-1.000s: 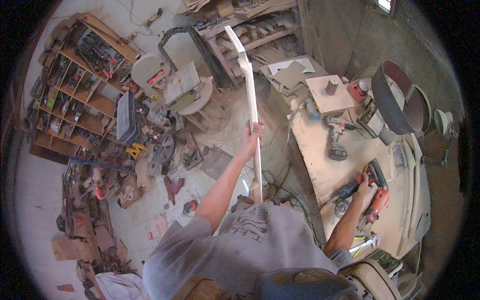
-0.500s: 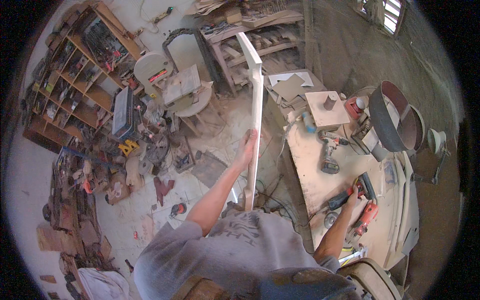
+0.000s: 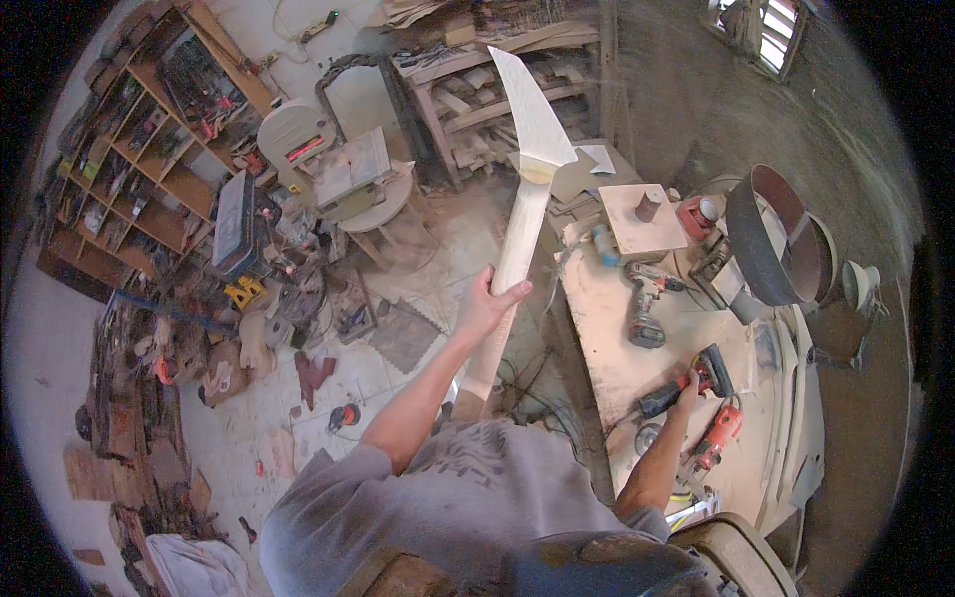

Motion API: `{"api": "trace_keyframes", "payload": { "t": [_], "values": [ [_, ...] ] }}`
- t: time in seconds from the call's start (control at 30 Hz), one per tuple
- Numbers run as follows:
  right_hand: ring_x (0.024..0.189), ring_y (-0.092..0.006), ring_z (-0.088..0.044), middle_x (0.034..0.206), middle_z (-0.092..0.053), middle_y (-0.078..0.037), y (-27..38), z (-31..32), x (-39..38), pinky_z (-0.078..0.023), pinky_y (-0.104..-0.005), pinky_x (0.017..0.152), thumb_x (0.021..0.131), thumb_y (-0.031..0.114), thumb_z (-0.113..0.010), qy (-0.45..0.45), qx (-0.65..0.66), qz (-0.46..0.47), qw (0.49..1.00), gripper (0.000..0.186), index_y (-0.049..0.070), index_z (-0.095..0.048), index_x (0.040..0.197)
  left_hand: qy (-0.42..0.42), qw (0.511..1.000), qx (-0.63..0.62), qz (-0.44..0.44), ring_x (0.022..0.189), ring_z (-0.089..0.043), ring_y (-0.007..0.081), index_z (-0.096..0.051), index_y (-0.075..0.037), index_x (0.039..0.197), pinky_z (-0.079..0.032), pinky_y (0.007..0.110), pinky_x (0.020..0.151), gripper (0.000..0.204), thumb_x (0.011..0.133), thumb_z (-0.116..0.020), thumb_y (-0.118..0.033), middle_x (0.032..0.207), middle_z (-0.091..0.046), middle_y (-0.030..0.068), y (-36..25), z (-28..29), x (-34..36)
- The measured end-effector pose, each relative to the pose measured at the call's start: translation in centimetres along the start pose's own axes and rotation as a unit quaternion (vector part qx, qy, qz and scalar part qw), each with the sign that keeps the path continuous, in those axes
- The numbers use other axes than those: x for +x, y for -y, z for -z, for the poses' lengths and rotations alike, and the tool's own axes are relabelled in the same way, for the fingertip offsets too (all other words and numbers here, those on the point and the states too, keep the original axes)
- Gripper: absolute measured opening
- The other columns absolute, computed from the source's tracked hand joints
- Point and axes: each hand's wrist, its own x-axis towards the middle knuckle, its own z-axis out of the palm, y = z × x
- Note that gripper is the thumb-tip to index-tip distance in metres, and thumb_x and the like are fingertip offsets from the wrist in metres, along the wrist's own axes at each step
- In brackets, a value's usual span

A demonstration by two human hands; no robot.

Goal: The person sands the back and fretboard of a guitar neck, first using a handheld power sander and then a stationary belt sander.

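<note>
Mid-frame, my left hand [image 3: 482,310] closes round a pale wooden piece [image 3: 523,231]; lower right, my right hand [image 3: 687,392] grips a black-and-red tool [image 3: 657,400], orange-red tool [image 3: 717,437] crowding close.

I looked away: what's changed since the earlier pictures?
The left hand turned the wooden piece from edge-on to broad-face view, its far end swinging right. Nothing was newly grasped or released. The right hand stays on the power tool; the drill stays put.

Pale wooden piece [image 3: 523,227], tilted, black-red tool [image 3: 711,371]
</note>
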Motion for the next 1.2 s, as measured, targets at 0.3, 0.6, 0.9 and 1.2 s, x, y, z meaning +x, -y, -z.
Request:
{"api": "trace_keyframes", "payload": {
  "t": [0.3,0.6,0.9,1.2],
  "values": [
    [0.082,-0.0181,-0.069,0.103,-0.068,-0.01,4.3,-3.1,-4.8,-0.057,-0.0313,0.07,0.085,0.016,-0.075,-0.142,-0.094,0.014,0.985,0.038,0.005,-0.055,0.116,0.067,0.99,-0.114,0.048,0.062,-0.059,0.0107,-0.059,-0.003,0.1,-0.05,0.029,0.054,0.05,0.084,-0.078,-0.046,0.075,-0.06,0.0028,-0.6,-0.1,0.0],
    [0.089,-0.0215,-0.066,0.103,-0.069,-0.011,2.0,0.2,-5.9,-0.053,-0.0346,0.079,0.083,0.036,-0.079,-0.116,-0.288,0.085,0.947,0.053,-0.002,-0.064,0.116,0.161,0.958,-0.232,0.059,0.05,-0.054,0.0128,-0.054,-0.009,0.094,-0.047,0.028,0.045,0.04,0.091,-0.065,-0.048,0.062,-0.053,0.0038,0.3,2.1,0.5],
    [0.08,-0.0206,-0.063,0.088,-0.068,-0.013,-4.9,-2.1,-27.1,-0.05,-0.0345,0.077,0.088,0.028,-0.073,-0.229,-0.467,0.152,0.84,0.034,-0.005,-0.067,0.096,0.35,0.849,-0.394,0.043,0.05,-0.048,0.0127,-0.048,-0.012,0.086,-0.044,0.028,0.045,0.043,0.091,-0.064,-0.051,0.063,-0.047,0.002,1.3,3.8,4.5],
    [0.063,-0.0188,-0.061,0.074,-0.065,-0.007,-26.2,9.6,-51.2,-0.051,-0.0367,0.061,0.079,0.018,-0.076,-0.341,-0.395,-0.176,0.835,0.022,-0.001,-0.066,0.084,0.501,0.757,-0.409,0.095,0.051,-0.047,0.0098,-0.047,-0.014,0.086,-0.042,0.026,0.043,0.041,0.091,-0.065,-0.051,0.064,-0.047,-0.0004,4.0,5.7,5.8]
  ]
}}
